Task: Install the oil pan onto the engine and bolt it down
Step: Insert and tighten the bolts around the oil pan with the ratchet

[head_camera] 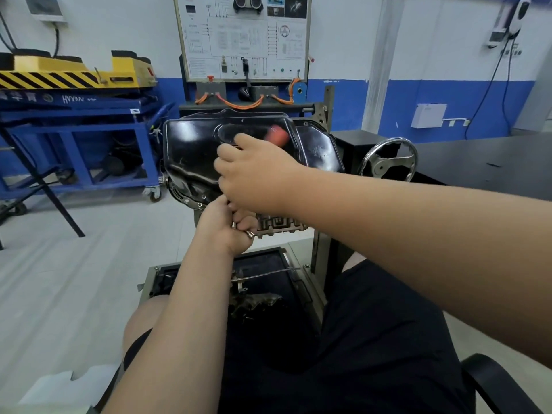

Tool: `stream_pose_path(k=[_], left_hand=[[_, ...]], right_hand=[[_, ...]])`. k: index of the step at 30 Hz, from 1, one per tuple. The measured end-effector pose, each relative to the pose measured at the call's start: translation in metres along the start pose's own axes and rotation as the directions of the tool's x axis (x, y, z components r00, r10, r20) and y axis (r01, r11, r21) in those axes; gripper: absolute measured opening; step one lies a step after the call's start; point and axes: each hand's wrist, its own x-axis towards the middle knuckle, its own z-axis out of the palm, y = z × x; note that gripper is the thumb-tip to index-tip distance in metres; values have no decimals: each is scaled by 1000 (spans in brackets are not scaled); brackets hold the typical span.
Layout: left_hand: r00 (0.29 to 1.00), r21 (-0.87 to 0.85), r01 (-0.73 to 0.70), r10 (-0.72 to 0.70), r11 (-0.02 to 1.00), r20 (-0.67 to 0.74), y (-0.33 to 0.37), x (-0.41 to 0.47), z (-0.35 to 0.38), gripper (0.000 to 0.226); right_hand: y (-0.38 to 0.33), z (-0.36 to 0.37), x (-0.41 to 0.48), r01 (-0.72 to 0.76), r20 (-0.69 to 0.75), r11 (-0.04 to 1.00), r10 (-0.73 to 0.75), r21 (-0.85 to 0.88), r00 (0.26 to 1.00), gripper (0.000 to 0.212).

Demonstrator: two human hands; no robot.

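Hands: two, bare, close together at the near edge of the pan.
Left grip: the left hand (pixel 228 227) is clenched round small metal bolts (pixel 249 233). Two ends poke out between the fingers; how many more sit inside I cannot tell.
Right grip: the right hand (pixel 254 177) sits just above the left one, fingers wrapped round a red-handled tool (pixel 277 134). The handle is blurred and the tip is hidden.
Pan: one oil pan (pixel 194 147), black and glossy, lies sump-up on the engine (pixel 277 224) in the middle of the room, just beyond both hands. Its near-left flange shows beside the left hand.
Block: one engine, of which only a ribbed grey strip shows, below the pan and right of the left hand.
Wheel: one shiny handwheel (pixel 388 159), to the right of the pan.
Container: one tray (pixel 312 289), low under the engine by the person's knees. In it lie one thin metal rod (pixel 265 274) and one dark cast part (pixel 257 303).
Trolley: one blue cart (pixel 89 135), far left, on castors, carrying a yellow-and-black striped unit (pixel 74 73).
Wall: one training board (pixel 242 37), far behind the pan, with orange cables (pixel 239 104) looping beneath it.
Side: one dark worktop (pixel 478 156), far right.
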Motion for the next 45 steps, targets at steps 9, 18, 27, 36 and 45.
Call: stream_pose_path(k=[9,18,27,36,45], left_hand=[[993,95,-47,57,994,-100,-6,-2,1,34],[992,184,-77,95,980,-88,-2,1,2,35],[989,279,-65,99,958,-109,1,3,-6,26],[994,227,-78,94,971,-60,0,6,-10,42],[998,113,-38,44,993,-49,0,4,-12,39]], right_hand=[[-18,-6,1,-495,414,819,359,291,837,28],[-6,-2,0,-3,9,999,4,-48,1000,30],[-26,-2,7,-354,237,901,298,250,925,28],[-19,-3,8,-100,67,995,99,18,993,25],[-16,2,2,-127,72,990,122,62,990,28]])
